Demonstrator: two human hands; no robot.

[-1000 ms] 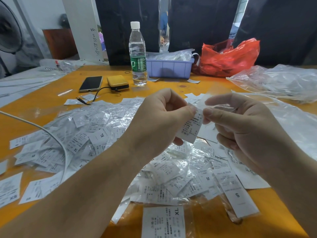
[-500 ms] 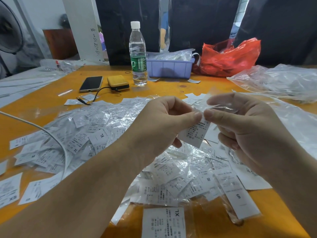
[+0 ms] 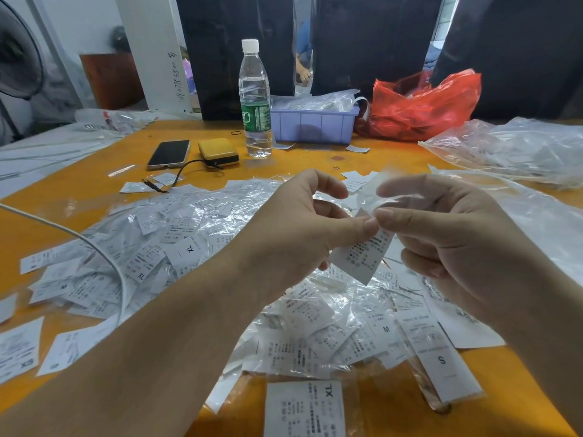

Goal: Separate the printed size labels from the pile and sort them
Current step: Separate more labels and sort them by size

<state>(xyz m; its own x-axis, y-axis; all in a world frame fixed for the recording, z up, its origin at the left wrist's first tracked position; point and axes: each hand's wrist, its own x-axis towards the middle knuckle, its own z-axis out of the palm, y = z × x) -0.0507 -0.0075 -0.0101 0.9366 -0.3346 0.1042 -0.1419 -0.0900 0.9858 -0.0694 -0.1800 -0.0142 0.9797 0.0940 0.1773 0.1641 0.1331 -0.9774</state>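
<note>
Labels (image 3: 362,258) pinched by both hands; pile (image 3: 189,247) shows XL, M, S

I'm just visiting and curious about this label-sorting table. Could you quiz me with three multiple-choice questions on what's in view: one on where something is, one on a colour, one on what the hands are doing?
1. Where does the water bottle stand?
A. Just left of the purple bin
B. Inside the red bag
C. On the phone

2. What colour is the table?
A. Blue
B. Orange-yellow
C. Black

3. What are the left hand and right hand doing?
A. Both lying flat on the pile of labels
B. Both pinching one printed label above the pile
C. Unscrewing the bottle cap

Answers:
1. A, the bottle stands upright on the table beside the bin's left end.
2. B, bare orange-yellow surface shows around the pile.
3. B, thumbs and fingertips of both hands meet at the label's top edge, and the label hangs below them.
</note>
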